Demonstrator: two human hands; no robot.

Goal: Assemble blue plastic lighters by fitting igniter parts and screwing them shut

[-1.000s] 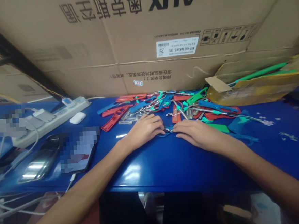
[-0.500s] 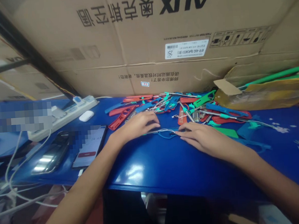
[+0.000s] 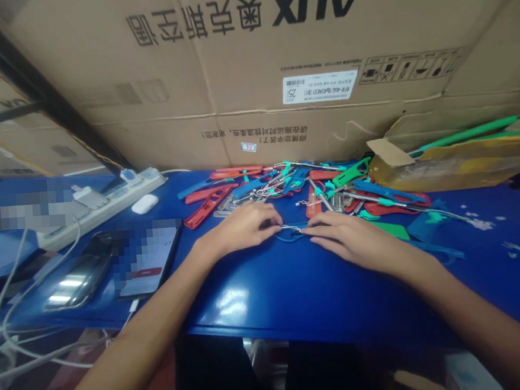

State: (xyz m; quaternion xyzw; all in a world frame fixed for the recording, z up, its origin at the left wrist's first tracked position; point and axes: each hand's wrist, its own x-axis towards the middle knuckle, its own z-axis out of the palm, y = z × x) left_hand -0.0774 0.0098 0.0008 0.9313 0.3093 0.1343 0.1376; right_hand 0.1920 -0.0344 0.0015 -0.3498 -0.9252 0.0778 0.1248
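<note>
A blue plastic lighter shell (image 3: pixel 290 238), of the long-nosed kind with a trigger loop, lies flat on the table between my hands. Thin white wires (image 3: pixel 291 228) run along it. My left hand (image 3: pixel 250 226) is closed in a pinch at the shell's left part, by the wires; its fingertips partly hide what they hold. From the other side, my right hand (image 3: pixel 349 233) has thumb and fingers closed on the shell's right end, covering most of that end.
Behind my hands spreads a pile of red lighter shells (image 3: pixel 211 205), blue and green ones, metal tubes and clear tanks. An open yellowish box (image 3: pixel 467 165) stands back right, before a large carton (image 3: pixel 216 79). Leftward lie two phones (image 3: pixel 85 272), a white earphone case (image 3: pixel 145 203) and a power strip (image 3: pixel 146 182).
My left hand has shifted a little to the right along the shell, its fingertips now closer to the wires and my right hand. My right hand keeps its hold. The view has shifted slightly.
</note>
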